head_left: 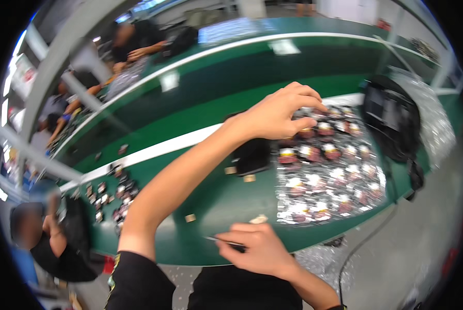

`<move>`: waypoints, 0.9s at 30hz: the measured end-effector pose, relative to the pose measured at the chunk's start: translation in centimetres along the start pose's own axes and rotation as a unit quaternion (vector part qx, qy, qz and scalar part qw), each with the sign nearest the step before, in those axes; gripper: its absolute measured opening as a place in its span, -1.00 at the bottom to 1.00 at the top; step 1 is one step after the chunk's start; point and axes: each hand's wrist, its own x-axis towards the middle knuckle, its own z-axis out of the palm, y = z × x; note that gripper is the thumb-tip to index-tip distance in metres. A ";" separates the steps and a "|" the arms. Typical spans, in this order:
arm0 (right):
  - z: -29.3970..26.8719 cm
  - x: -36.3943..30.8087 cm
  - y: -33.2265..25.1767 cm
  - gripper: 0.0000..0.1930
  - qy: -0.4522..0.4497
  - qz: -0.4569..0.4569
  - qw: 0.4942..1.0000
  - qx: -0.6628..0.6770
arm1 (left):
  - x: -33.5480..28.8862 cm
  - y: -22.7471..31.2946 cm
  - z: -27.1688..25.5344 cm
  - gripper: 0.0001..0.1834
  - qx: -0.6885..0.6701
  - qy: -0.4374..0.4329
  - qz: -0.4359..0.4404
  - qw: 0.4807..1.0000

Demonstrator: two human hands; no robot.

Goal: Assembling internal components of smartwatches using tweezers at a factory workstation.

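Observation:
My left hand (285, 111) reaches across the green table to a clear plastic tray (288, 194) at the right. Its thumb and fingers are spread apart over the tray's far left part, above the small parts there; blur hides whether the fingertips touch one. Rows of small round dark-reddish parts (330, 151) with shiny and yellowish spots sit in the tray. My right hand (260, 250) is closed near the table's front edge. A slim dark pointed tool (234, 243) sticks out leftward between its fingers; blur hides its exact kind.
Loose small parts (120, 194) lie in a group at the left. Small tan pieces (190, 218) and a black item (252, 156) are on the table. A black bag (391, 119) and plastic wrap (433, 124) stand beyond the tray. Other people (58, 235) sit at left and far left.

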 end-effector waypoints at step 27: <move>0.2 1.0 -0.2 -0.82 0.032 0.040 0.998 -0.022 | -26.4 10.7 -7.4 -0.31 -0.042 -0.081 -0.254 0.963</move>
